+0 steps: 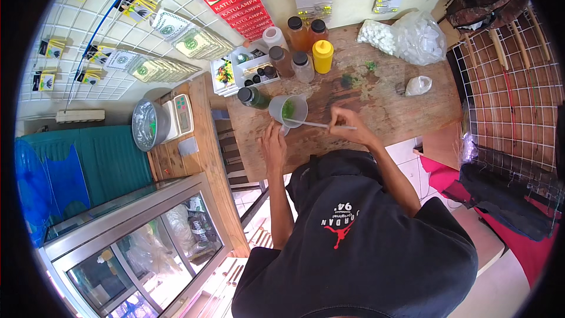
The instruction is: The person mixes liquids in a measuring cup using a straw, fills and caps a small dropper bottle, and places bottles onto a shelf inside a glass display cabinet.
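A translucent plastic measuring jug [300,108] stands near the left part of the wooden table, with green material [288,109] inside. My right hand [348,125] pinches a thin, pale stirring stick [309,123], whose far end reaches into the jug. My left hand [273,143] is at the near side of the jug, by its handle; whether the fingers grip it is unclear. Just left of the jug, a bottle of dark green liquid [254,97] with a black cap leans in the view.
Black-capped bottles [302,35] and a yellow squeeze bottle [323,56] stand behind the jug, beside a white organizer tray [227,88]. Green crumbs [348,81] lie on the wooden table [397,110]. Plastic bags [419,37] rest at back right. A digital scale [181,115] and metal bowl [150,124] are at left.
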Tool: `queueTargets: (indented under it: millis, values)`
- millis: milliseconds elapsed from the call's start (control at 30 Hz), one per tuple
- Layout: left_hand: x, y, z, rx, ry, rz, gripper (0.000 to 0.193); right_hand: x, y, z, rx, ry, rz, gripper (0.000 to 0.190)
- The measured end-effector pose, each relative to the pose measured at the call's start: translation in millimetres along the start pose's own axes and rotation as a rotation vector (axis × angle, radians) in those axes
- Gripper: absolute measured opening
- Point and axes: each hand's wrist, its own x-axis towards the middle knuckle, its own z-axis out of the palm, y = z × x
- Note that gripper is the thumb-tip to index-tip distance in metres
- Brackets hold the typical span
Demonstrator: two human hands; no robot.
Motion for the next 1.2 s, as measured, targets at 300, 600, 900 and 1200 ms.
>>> queueTargets:
  millis: [300,600,900,1200]
  values:
    - [0.6,-0.7,-0.4,0.004,0.009,0.014,0.027,-1.2,-9.9,0.1,-0.293,0.116,0.072,0.021]
    - [0.9,-2.5,2.4,0.003,0.007,0.032,0.027,2.4,13.5,-1.5,0.076,0.174,0.055,0.023]
    - [8.1,4.2,7.8,-0.011,0.088,0.036,0.027,19.5,-39.9,20.0,-0.039,0.412,-0.092,0.024]
    - [14.9,22.3,11.9,-0.536,-0.013,-0.041,0.034,54.5,-114.0,-5.2,-0.752,0.295,-0.389,0.023]
